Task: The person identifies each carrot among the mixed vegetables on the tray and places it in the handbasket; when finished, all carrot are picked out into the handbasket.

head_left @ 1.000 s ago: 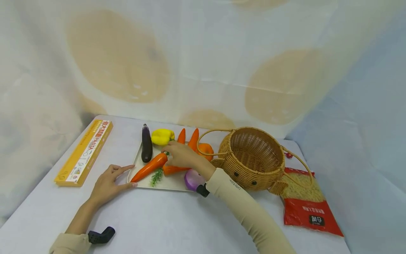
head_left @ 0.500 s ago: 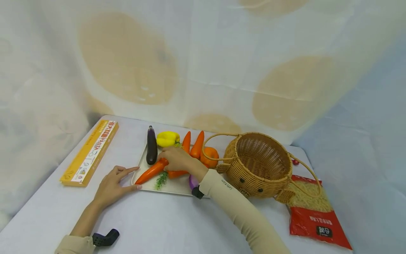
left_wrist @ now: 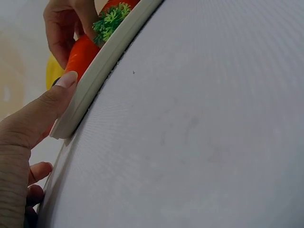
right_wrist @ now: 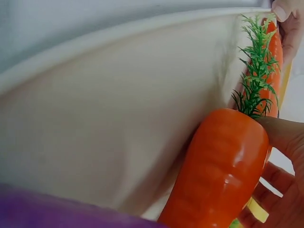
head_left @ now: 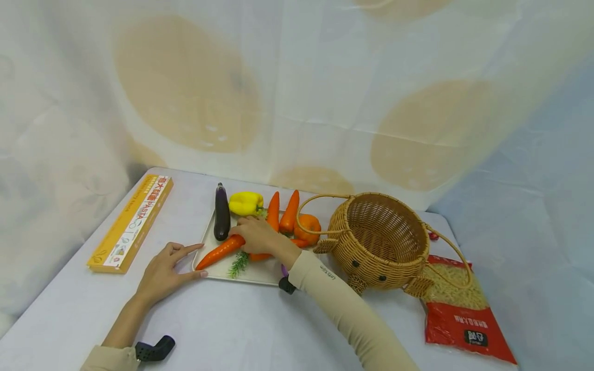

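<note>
Carrots point(head_left: 220, 252) are coloured orange, eggplant point(head_left: 221, 214) dark purple, pepper point(head_left: 246, 203) yellow, tray point(head_left: 263, 276) off-white; far white curtain point(head_left: 320, 129) is blotched with tan.

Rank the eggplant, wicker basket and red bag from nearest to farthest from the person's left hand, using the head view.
1. Eggplant: at the left end of the tray.
2. Wicker basket: right of the tray.
3. Red bag: far right.

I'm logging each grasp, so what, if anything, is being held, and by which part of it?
The right hand holds the leftmost carrot by its thick end. The left hand just touches the tray.
</note>
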